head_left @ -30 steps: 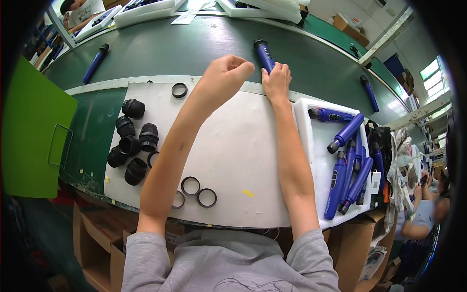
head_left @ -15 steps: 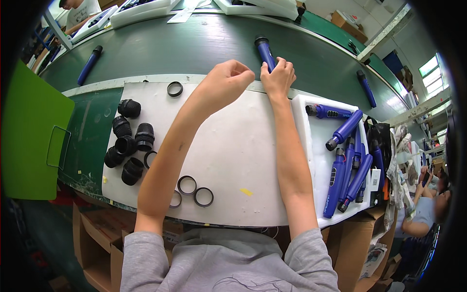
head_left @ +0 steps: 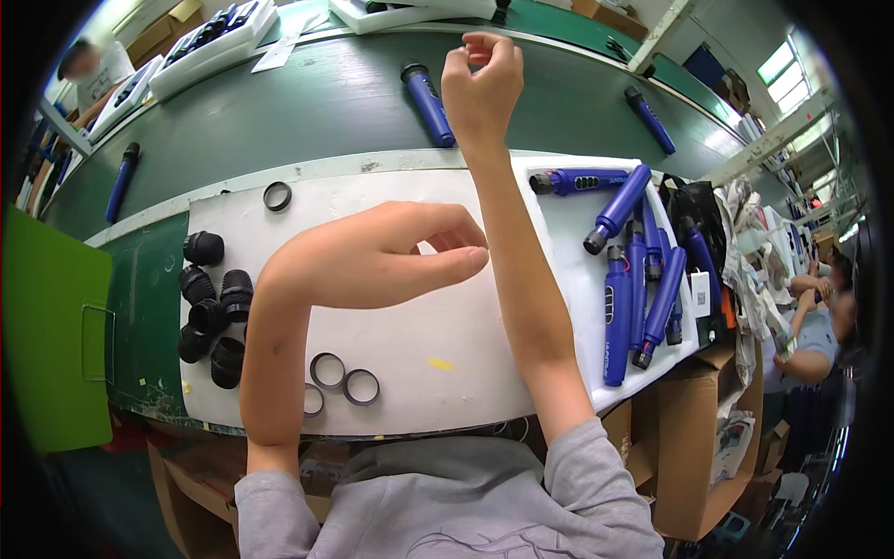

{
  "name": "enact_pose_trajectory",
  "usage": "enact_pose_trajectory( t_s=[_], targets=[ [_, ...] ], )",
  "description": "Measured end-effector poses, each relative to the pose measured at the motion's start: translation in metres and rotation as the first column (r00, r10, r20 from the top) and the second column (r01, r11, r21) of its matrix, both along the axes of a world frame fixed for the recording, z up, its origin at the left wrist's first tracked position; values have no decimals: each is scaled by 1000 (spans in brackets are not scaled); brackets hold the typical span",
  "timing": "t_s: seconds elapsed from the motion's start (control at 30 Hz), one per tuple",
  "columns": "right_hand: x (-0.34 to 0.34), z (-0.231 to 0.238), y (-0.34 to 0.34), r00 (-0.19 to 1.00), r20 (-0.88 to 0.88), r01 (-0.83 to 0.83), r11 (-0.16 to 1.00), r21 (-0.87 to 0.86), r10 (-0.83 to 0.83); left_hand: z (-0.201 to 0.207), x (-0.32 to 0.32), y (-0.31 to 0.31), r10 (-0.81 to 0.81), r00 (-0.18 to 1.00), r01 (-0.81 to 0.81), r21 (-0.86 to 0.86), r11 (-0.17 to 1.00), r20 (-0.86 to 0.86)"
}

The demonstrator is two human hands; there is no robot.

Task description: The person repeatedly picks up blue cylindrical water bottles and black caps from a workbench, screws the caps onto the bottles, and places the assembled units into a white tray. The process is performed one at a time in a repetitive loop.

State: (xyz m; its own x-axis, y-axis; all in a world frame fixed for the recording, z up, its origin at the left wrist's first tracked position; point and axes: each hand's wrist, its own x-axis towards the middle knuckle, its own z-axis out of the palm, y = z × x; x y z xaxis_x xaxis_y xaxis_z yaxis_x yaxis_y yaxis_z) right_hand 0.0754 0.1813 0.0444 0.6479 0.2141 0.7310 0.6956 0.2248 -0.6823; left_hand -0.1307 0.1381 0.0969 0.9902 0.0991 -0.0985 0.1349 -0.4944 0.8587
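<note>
My left hand [head_left: 400, 252] hovers over the white work sheet [head_left: 391, 326], its thumb and bent fingers apart and nothing seen between them. Farther off, my right hand [head_left: 484, 88] is raised over the green belt [head_left: 317, 102], fingers loosely curled with a gap at the thumb and no object showing in them. Just left of it, a blue microphone [head_left: 430, 105] with a black head lies on the belt, apart from the fingers. Below my left hand, beside its forearm, lie thin black rings [head_left: 361, 387]. Another black ring [head_left: 277, 196] rests near the sheet's far edge.
Black mesh microphone heads [head_left: 223, 312] cluster at the left. A white foam tray [head_left: 549, 242] on the right holds several blue microphone bodies [head_left: 616, 317]. Other microphones lie on the belt, left [head_left: 122, 184] and right [head_left: 650, 121]. A green panel [head_left: 56, 326] stands far left; people sit nearby.
My right hand has let go of the blue microphone and lifted off it. My left hand has drawn back nearer me, its fingers parting. The whole view has shifted.
</note>
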Motion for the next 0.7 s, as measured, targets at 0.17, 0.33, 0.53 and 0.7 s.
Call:
enact_pose_trajectory(
  t_s=[0.17, 0.33, 0.53, 0.7],
  targets=[
    [22, 60, -52, 937, 193, 285, 956, 63, -292, 10, -2, -10, -205, 977, 207, -48, 977, 51],
    [73, 54, -117, 997, -55, 15, 818, -575, -57, 29, -17, -8, -207, 976, 211, -49, 976, 71],
    [122, -5, -127, 766, -602, -387, 584, -713, -228, 48, -64, 15, -244, 913, 313, -180, 932, 327],
    [141, -15, -142, 804, -542, -362, 523, -772, -244, 52, -92, 34, -90, 860, 149, -78, 986, 502]
  ],
)
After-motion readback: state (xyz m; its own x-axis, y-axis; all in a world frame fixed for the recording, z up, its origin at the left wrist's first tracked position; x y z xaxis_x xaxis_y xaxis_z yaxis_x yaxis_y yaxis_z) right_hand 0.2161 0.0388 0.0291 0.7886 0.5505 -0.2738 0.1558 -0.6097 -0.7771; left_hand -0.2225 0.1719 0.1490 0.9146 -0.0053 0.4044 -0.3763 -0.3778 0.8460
